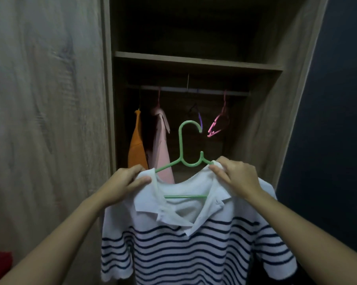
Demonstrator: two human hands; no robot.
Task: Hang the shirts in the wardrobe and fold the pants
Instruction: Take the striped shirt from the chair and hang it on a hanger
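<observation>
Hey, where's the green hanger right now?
In the head view the green hanger sits centre frame inside the striped shirt's collar, held up between the left hand and right hand, in front of the wardrobe rail, not yet hooked.

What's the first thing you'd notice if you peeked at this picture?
A white shirt with dark stripes fills the bottom middle, on a green hanger held up by the left hand and right hand at its shoulders. Behind, in the dark wardrobe, an orange shirt and a pink shirt hang on the rail's left part.
</observation>
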